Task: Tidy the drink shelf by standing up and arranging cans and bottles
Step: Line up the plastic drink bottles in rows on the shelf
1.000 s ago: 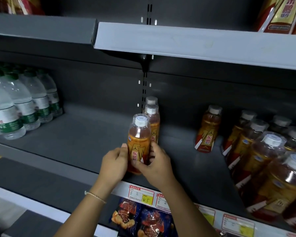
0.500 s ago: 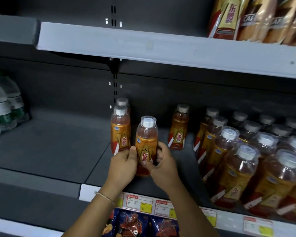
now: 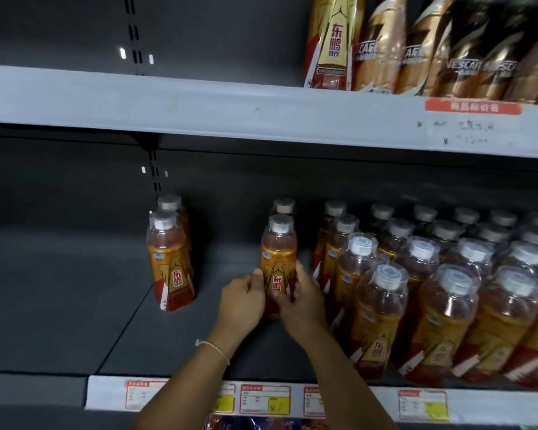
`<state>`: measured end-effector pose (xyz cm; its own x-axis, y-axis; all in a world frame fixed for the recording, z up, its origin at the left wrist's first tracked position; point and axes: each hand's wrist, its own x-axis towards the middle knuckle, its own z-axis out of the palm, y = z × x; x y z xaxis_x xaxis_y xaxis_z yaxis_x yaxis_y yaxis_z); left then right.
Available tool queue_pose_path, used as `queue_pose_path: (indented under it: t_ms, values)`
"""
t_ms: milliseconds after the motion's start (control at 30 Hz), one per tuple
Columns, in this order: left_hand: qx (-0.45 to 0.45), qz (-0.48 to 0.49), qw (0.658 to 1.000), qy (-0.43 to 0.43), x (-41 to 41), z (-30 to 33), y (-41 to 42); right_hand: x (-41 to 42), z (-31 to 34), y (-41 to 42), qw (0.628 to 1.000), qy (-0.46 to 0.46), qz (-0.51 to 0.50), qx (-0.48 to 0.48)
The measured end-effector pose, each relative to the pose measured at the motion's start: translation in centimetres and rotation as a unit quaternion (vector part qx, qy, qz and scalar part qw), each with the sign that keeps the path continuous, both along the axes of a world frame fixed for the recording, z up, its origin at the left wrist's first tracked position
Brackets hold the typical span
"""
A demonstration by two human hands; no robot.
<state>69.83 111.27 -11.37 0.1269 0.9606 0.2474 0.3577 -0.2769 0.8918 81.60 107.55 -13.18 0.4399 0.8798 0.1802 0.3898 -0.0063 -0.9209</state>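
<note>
On the middle shelf (image 3: 59,305) of a dark grey store rack, a person holds one orange drink bottle (image 3: 278,259) upright between both hands. The left hand (image 3: 243,301) curls around the bottle's lower left side, thumb on the label, with a thin bracelet (image 3: 213,347) at its wrist. The right hand (image 3: 303,301) wraps the lower right side, fingers bent around the front of the label. The bottle has a white cap under a clear cover and stands just in front of another bottle of the same kind (image 3: 283,206). To its right, close beside the right hand, rows of matching bottles (image 3: 432,290) fill the shelf from front to back. To its left, well apart, a pair of the same bottles (image 3: 168,259) stands one behind the other. Price tags (image 3: 264,398) line the shelf's front edge. Above, on the upper shelf (image 3: 199,110), stand a larger bottle with a gold and red label (image 3: 333,41) and brown coffee bottles (image 3: 448,48).
</note>
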Motion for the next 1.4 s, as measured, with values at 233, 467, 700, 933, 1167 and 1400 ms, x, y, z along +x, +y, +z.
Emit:
queue_pose_path:
  t_ms: [233,467,700,933,1167,1400]
  values:
    - [-0.021,-0.024,0.999,-0.037,1.1,-0.7,1.0,0.4,-0.1,0.8,0.996,-0.071,-0.052,-0.005]
    - [-0.035,-0.065,0.994,-0.086,1.2,-0.7,1.5,0.4,-0.2,1.0,0.997,-0.04,-0.062,0.016]
    - [-0.05,-0.082,0.987,-0.125,1.2,-1.1,1.5,0.4,-1.0,1.0,0.997,0.016,-0.071,0.008]
    - [-0.043,-0.093,0.986,-0.134,1.4,-1.5,1.1,0.4,-1.0,0.8,0.998,0.008,-0.068,0.012]
    - [-0.04,-0.101,0.987,-0.119,1.2,-1.6,1.0,0.5,-1.1,0.8,0.998,-0.008,-0.059,-0.005]
    - [-0.054,-0.124,0.985,-0.109,0.7,-1.2,0.8,0.1,-0.8,0.7,0.997,-0.011,-0.071,-0.013]
